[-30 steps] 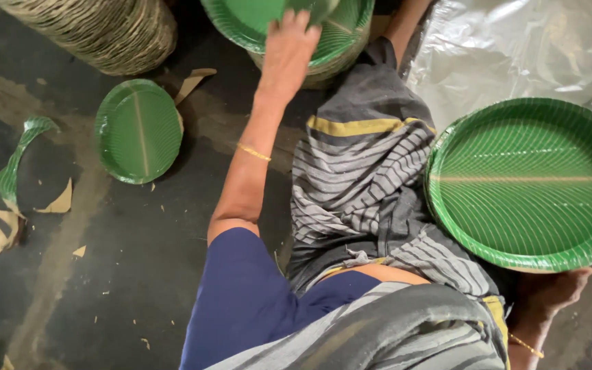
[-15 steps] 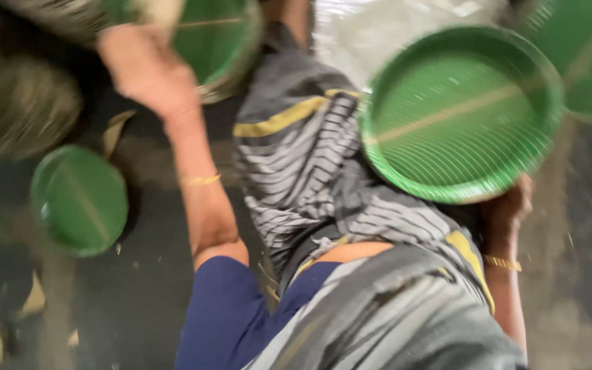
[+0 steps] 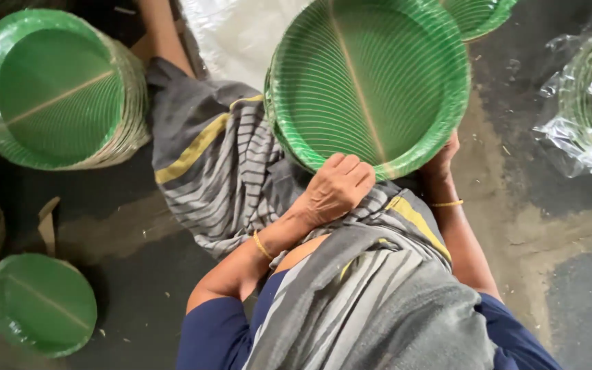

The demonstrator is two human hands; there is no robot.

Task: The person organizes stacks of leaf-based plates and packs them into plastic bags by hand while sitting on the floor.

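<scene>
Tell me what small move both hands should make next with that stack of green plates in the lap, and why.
Probably square the stack of green plates between the palms. The left hand grips its near rim, the right hand its right underside, and lower plate edges peek out unevenly on the left, so the stack looks not yet aligned. It also rests tilted against the striped cloth.

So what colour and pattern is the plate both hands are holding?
Green plate with fine pale ribs fanning from a tan centre line, like a leaf; the head view shows it clearly.

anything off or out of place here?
One round green leaf-patterned paper plate lies alone on the dark floor, apart from the tall plate stack. A torn brown scrap lies beside it. Nothing else stands out.
</scene>
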